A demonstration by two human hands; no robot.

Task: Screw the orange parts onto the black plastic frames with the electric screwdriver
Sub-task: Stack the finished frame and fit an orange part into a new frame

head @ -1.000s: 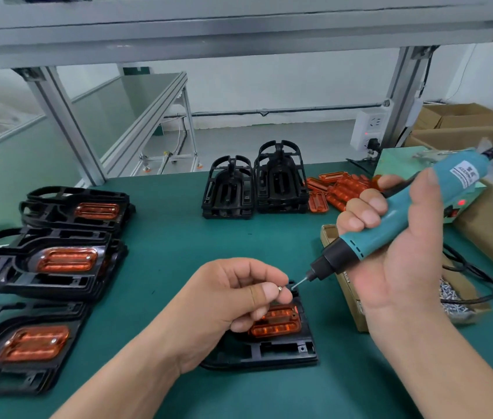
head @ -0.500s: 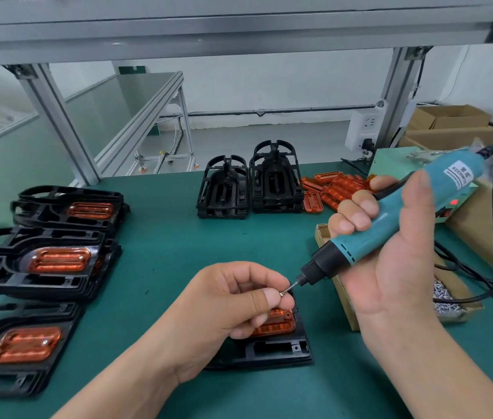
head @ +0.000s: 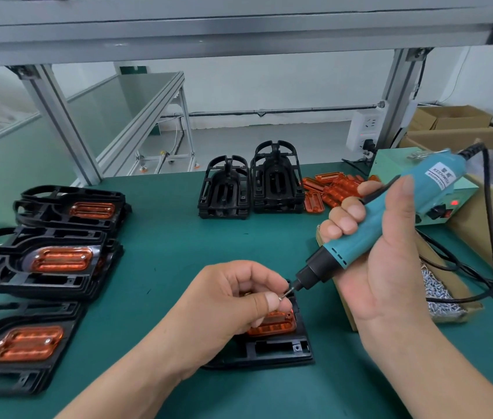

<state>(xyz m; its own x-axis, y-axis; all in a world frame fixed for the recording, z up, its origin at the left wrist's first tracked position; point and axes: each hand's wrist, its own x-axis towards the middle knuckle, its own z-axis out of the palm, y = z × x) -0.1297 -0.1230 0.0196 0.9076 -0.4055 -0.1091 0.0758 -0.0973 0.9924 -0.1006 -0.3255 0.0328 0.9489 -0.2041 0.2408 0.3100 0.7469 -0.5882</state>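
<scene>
Green bench [head: 163, 243]: left hand [head: 233, 303] half-hides orange part [head: 278, 325].

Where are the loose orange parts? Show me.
Head view, back right: the loose orange parts lie heaped beside the frame stacks, left of the green box.

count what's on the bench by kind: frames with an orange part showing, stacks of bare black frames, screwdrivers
Frames with an orange part showing: 4 (three at the left, one at the front middle)
Stacks of bare black frames: 2
Electric screwdriver: 1
Total: 7
</scene>
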